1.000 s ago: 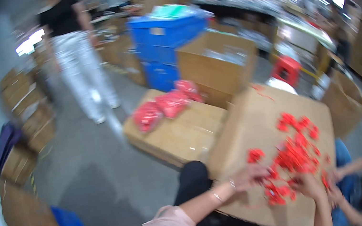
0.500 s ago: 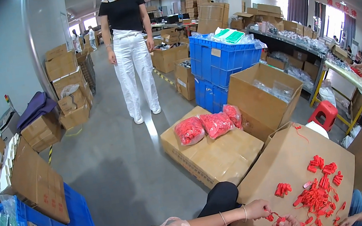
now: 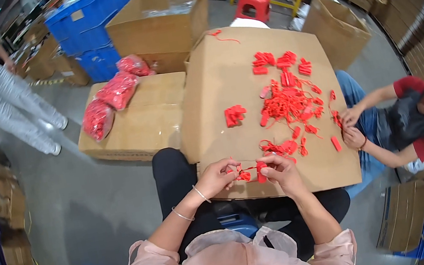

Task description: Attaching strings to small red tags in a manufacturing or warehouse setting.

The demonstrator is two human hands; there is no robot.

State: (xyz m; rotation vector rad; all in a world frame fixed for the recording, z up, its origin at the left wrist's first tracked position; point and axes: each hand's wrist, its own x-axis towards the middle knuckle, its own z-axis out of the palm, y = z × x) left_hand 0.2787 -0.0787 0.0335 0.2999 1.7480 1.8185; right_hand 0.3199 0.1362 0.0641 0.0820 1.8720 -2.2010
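Over the near edge of a cardboard box top (image 3: 207, 105), my two hands hold a small red corded piece (image 3: 244, 175) between them. My left hand (image 3: 217, 179) pinches its cord end. The fingertips of my right hand (image 3: 285, 174) are closed on a red block-like part (image 3: 261, 171), and a short cord runs across the gap. Just beyond lies a tangled pile of red cords and small red pieces (image 3: 286, 105). A separate red cluster (image 3: 234, 116) sits left of the pile, and several more bundles (image 3: 263, 61) lie beyond it.
On the right, a co-worker's hands (image 3: 352, 126) handle red pieces at the box's edge. Bags of red pieces (image 3: 117, 91) rest on a closed carton (image 3: 137, 124) at the left. Blue crates (image 3: 90, 18), an open carton (image 3: 159, 25) and a red stool (image 3: 253, 6) stand behind.
The view has swung right and down, so the box top and both my hands now sit near the middle. My hands have drawn apart slightly, with the red cord stretched between them.
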